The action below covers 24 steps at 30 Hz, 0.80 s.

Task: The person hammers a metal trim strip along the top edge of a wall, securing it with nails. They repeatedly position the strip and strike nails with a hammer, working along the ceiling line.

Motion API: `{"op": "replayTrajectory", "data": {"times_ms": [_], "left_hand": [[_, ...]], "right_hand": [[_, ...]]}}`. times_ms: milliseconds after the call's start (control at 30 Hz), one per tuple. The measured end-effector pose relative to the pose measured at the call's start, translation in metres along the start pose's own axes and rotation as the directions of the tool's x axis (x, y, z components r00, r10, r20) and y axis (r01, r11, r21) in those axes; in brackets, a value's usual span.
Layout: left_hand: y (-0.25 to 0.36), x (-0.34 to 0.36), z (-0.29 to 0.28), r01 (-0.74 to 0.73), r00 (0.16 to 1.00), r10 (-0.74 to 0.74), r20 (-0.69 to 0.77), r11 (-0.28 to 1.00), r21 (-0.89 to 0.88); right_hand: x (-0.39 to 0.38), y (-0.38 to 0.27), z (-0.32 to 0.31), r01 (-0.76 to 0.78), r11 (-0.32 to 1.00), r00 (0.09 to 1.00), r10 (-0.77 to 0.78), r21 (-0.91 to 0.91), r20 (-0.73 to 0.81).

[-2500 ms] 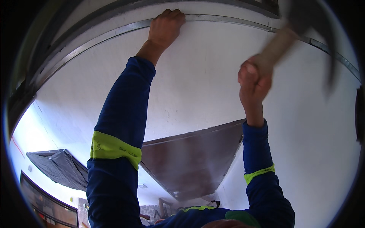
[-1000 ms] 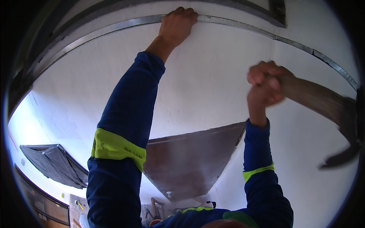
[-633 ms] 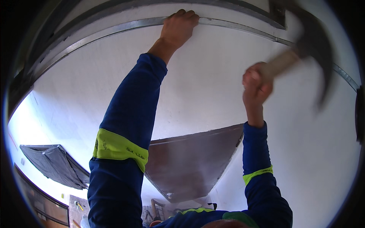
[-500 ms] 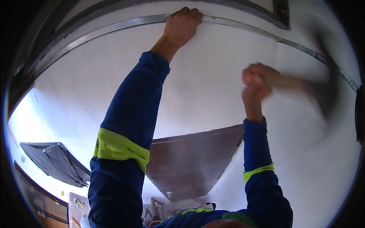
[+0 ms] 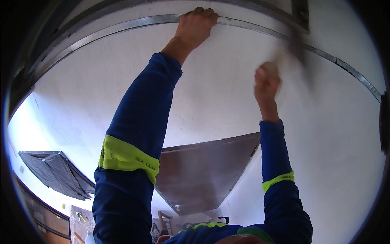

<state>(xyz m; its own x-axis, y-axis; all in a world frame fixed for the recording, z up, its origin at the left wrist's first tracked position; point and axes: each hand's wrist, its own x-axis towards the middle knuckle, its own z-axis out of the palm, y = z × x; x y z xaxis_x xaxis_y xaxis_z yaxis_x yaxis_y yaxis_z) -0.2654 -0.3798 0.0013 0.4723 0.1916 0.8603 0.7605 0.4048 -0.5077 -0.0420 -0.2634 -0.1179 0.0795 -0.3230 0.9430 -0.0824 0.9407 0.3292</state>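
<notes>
A thin grey metal channel runs in a curve across the upper part of the view, along the white surface. My left hand is closed over this channel near the top middle, its fingertips hooked past the far edge. To the right, my right hand is wrapped round the light-coloured handle of a hammer. Motion smears the hammer's dark head, which overlaps the channel in the picture; I cannot tell whether they touch. Both sleeves are dark blue with yellow-green bands.
Dark beams cross above the channel. A brown panel-like opening lies below, between my arms. At the lower left are a dark sheet-covered frame and a brown framed door or window.
The hammer has swung up and to the left, its head now over the channel. My right hand has shifted slightly up and left; my left hand stays on the channel.
</notes>
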Motion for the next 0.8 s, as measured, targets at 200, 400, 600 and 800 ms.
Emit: {"op": "replayTrajectory", "data": {"times_ms": [200,400,600,800], "left_hand": [[0.000,0.002,-0.005,0.007,1.000,-0.007,0.025,1.000,-0.017],[-0.002,-0.001,0.000,0.004,1.000,-0.004,0.019,1.000,0.015],[0.001,0.001,-0.003,0.005,1.000,-0.004,-0.016,0.999,0.038],[0.000,0.000,-0.001,0.003,1.000,-0.003,-0.003,1.000,-0.008]], "right_hand": [[-0.018,-0.002,-0.001,-0.465,0.884,0.884,0.466,-0.047,0.024],[-0.015,-0.004,-0.004,0.090,0.777,0.955,0.110,0.623,-0.276],[-0.025,0.038,0.023,-0.393,0.903,0.916,0.401,-0.173,0.018],[-0.017,0.015,-0.013,-0.285,0.843,0.938,0.344,0.456,-0.049]]}}
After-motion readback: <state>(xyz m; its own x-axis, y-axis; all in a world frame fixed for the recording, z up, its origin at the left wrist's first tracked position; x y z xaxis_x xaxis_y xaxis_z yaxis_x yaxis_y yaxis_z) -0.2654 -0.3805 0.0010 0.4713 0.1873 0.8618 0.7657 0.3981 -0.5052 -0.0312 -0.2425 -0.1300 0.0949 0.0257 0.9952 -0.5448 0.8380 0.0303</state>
